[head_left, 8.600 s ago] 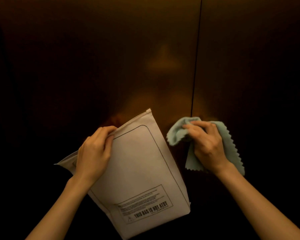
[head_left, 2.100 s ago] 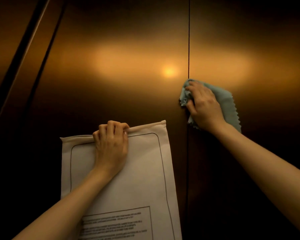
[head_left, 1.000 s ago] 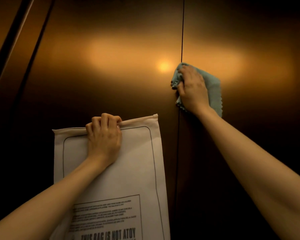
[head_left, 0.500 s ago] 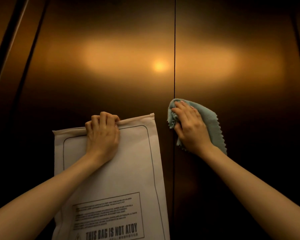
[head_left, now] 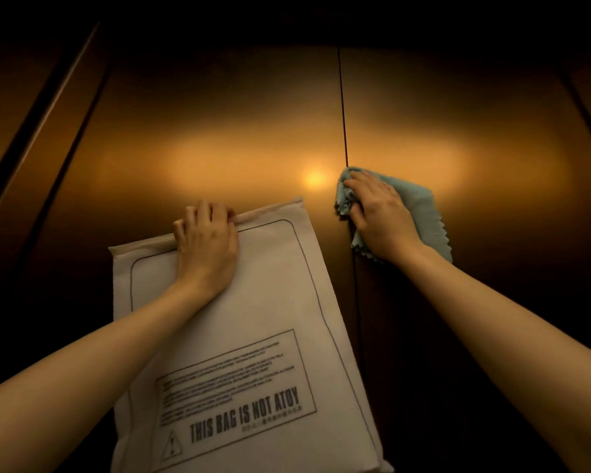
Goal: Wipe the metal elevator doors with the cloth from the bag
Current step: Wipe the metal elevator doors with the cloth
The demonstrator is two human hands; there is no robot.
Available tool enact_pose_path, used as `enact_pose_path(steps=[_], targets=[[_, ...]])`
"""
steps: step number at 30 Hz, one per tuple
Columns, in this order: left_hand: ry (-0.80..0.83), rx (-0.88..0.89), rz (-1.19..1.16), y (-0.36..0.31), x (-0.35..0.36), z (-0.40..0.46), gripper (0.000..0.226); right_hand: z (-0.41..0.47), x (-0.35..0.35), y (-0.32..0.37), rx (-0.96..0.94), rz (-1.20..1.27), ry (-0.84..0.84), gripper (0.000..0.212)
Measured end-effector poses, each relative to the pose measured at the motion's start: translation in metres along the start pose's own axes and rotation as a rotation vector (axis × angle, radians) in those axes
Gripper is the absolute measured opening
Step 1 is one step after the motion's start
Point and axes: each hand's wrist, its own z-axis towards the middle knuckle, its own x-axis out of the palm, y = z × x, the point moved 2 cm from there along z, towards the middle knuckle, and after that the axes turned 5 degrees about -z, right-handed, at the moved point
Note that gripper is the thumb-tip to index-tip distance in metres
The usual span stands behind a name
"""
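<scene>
The bronze metal elevator doors (head_left: 219, 138) fill the head view, and their centre seam (head_left: 344, 124) runs down just right of the middle. My right hand (head_left: 381, 216) presses a pale blue-green cloth (head_left: 420, 206) with zigzag edges against the right door, right beside the seam; the fingers curl over the bunched cloth. My left hand (head_left: 207, 244) grips the top edge of a white plastic bag (head_left: 253, 336) printed with a warning box, and the bag hangs in front of the left door.
A dark door frame (head_left: 38, 131) slants down the left side. A warm light reflection (head_left: 314, 179) glows on the left door next to the seam. The lower parts of both doors lie in deep shadow.
Over the last second my right hand slid the cloth down the seam and then somewhat back up. My left hand has kept its hold on the bag's top edge.
</scene>
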Motion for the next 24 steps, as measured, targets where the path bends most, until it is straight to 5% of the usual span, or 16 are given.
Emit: enact_pose_path(steps=[11,24], targets=[[-0.085,0.041,-0.046,-0.006,0.027,0.085,0.012,0.077,0.004,-0.023,-0.010,0.041,-0.112,0.039],[-0.073,0.080,-0.039,-0.003,0.038,0.076,0.009,0.199,0.015,-0.051,0.137,0.084,-0.127,0.024]])
